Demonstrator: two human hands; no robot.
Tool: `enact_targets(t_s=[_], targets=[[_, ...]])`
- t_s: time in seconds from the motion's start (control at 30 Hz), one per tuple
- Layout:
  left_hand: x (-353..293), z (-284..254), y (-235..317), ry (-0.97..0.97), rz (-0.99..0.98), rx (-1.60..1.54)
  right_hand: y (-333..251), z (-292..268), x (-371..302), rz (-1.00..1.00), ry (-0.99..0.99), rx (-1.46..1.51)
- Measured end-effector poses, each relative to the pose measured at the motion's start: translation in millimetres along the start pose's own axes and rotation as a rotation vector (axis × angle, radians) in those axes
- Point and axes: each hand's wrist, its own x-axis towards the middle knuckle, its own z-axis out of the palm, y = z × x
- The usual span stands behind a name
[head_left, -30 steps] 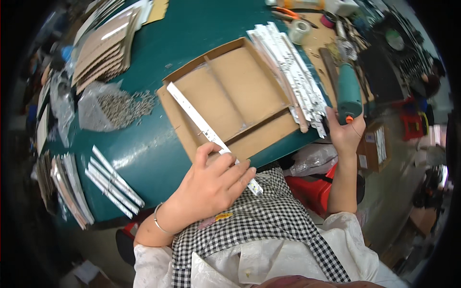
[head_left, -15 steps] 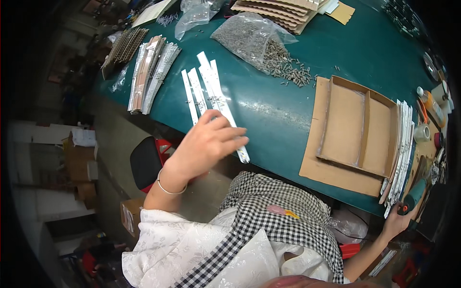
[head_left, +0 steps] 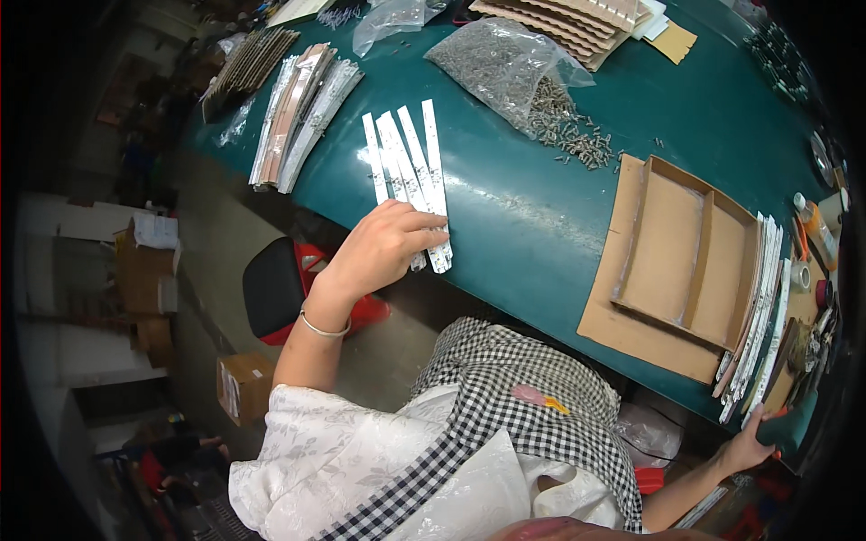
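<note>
My left hand bends over the near ends of several narrow white strips. These lie fanned on the green table with small dark bits on them. Its fingers close across the strips, with the fingertips at the right-hand strip; the thumb is hidden. At the far right, my right hand has its fingers closed at the lower end of another white strip, beside a stack of strips. A green cylindrical tool lies next to that hand, partly in shadow.
A cardboard tray with a divider rests on a flat cardboard sheet. Farther back, a plastic bag spills small metal pieces. Bundled strips lie left. A chair stands by the table edge.
My left hand has come down onto the strips, and the right-hand strip's near end has shifted left and away from me. At the far right, one strip now stands apart from the stack.
</note>
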Motion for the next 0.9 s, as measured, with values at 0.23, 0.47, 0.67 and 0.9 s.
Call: enact_targets(t_s=[0.23, 0.47, 0.67, 0.9], targets=[[-7, 2, 2, 0.008, -0.020, -0.002, -80, -9, -20, 0.092, -0.039, 0.188], [18, -8, 16, 0.045, -0.003, -0.018, -106, 4, -62, 0.229, -0.309, 0.499], [99, 8, 25, 0.113, 0.052, -0.076, -139, 66, -100, 0.324, -0.343, 0.560], [187, 67, -8, 0.037, -0.224, -0.136, -135, 107, -137, 0.318, -0.374, 0.539]])
